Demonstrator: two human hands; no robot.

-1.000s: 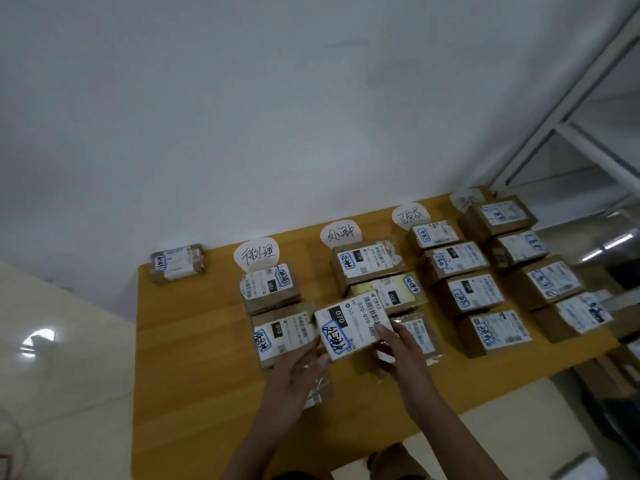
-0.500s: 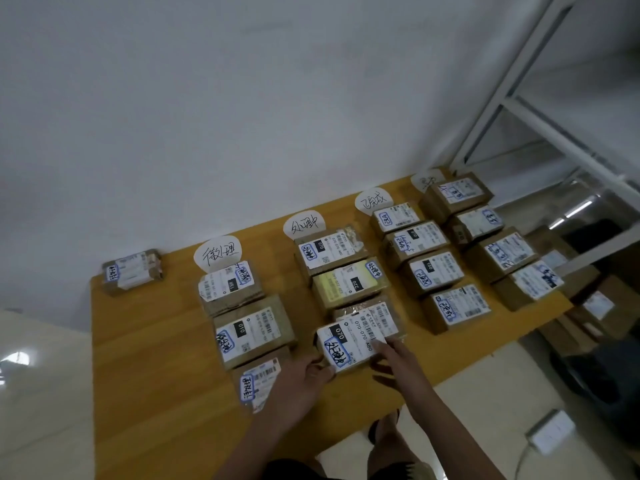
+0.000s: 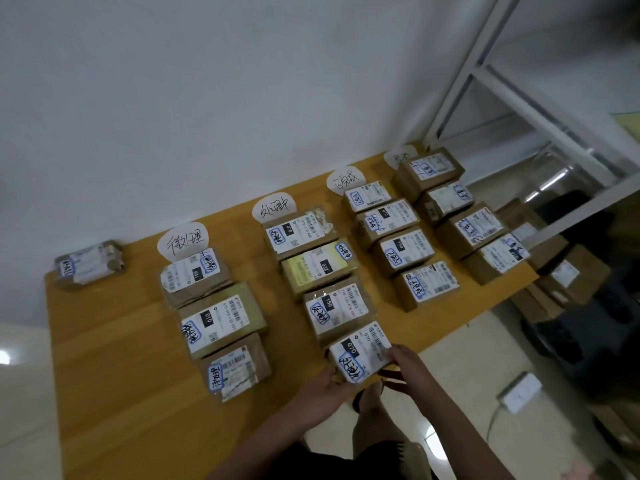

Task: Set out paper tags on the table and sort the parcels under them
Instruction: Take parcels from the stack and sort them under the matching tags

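Observation:
Four white paper tags lie along the far edge of the wooden table (image 3: 104, 358), among them a left tag (image 3: 183, 241) and a second tag (image 3: 274, 206). Brown parcels with white labels sit in columns under them. The nearest parcel of the second column (image 3: 360, 351) rests at the table's front edge, behind a "150" parcel (image 3: 337, 308). My left hand (image 3: 323, 393) touches its near-left corner and my right hand (image 3: 407, 365) presses its right side. Both hands grip this parcel.
One lone parcel (image 3: 89, 265) sits at the far left corner, away from any tag. More boxes (image 3: 568, 275) are stacked on the floor at the right, beside a white metal shelf frame (image 3: 519, 95). A white power strip (image 3: 519, 393) lies on the floor.
The parcel marked 070 has come down from over the second column to the table's front edge, below the "150" parcel. My left hand moved from the left column over to it.

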